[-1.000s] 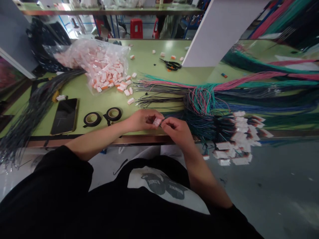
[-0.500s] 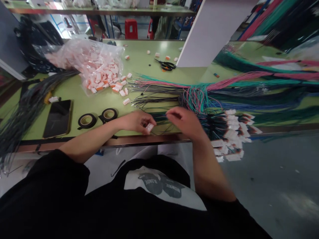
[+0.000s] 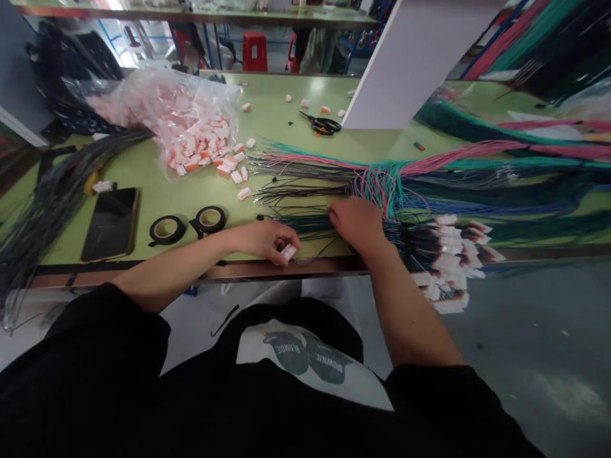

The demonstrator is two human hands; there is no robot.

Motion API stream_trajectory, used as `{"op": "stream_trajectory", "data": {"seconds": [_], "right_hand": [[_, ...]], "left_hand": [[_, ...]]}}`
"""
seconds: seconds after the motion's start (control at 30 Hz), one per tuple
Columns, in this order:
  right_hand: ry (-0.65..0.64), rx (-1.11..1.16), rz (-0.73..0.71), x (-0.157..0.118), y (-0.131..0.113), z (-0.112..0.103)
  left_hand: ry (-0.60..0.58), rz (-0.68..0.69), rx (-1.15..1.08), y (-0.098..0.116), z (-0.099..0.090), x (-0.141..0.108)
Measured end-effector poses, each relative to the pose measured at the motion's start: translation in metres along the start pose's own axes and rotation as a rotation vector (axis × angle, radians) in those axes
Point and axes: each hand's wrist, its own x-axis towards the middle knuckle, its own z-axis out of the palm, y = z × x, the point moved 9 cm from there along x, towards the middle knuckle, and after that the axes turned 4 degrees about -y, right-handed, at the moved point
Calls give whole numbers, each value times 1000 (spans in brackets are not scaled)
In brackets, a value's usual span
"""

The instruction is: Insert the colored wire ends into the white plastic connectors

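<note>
Between the thumb and fingers of my left hand [image 3: 268, 242] is a small white connector housing [image 3: 288, 252], held just above the table's front edge. A thin dark wire trails from near it to the right. My right hand [image 3: 358, 222] rests over the bundle of dark green and black wires [image 3: 310, 224], its fingers curled down at them; whether a wire is pinched there is hidden. Just behind it lie black wires [image 3: 305, 191] and a tangle of pink and teal wires [image 3: 382, 184]. To its right, many white connectors [image 3: 451, 245] on wires hang over the edge.
A clear bag of white and orange connectors [image 3: 191, 133] lies at the back left, with loose ones beside it. Two rolls of black tape [image 3: 167, 229] and a phone [image 3: 111, 224] are on the left. Scissors [image 3: 325, 126] lie near a white upright panel [image 3: 401, 63].
My right hand has moved back and down onto the wires, its fingers now curled over them. My left hand keeps the connector housing at about the same spot.
</note>
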Motion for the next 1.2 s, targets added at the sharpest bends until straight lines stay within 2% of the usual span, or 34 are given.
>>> {"op": "stream_trajectory", "data": {"seconds": [0.1,0.17,0.23,0.33,0.43,0.57,0.77,0.97,1.2], "right_hand": [[106,201,151,1,20,-7],[183,412,156,0,22,-11],[215,677,43,-2,9,-14],[164,1031,-186,-9,-21,-20],[142,1187,-225,-20,-33,-23],[230,1085,-141,-35,-26,-25],[292,909,-147,-45,-31,-31],[258,868,-99,-42,-37,-26],[214,755,-20,-41,-40,-21]], "left_hand": [[4,-22,-65,-4,0,1],[7,-21,-140,-8,1,3],[16,-2,-250,-12,1,6],[82,54,-452,-16,-5,10],[180,113,-624,-19,-15,12],[189,175,-723,-15,-19,12],[223,243,-753,-11,-22,11],[252,291,-695,-9,-25,10],[349,343,-472,-2,-29,3]]}}
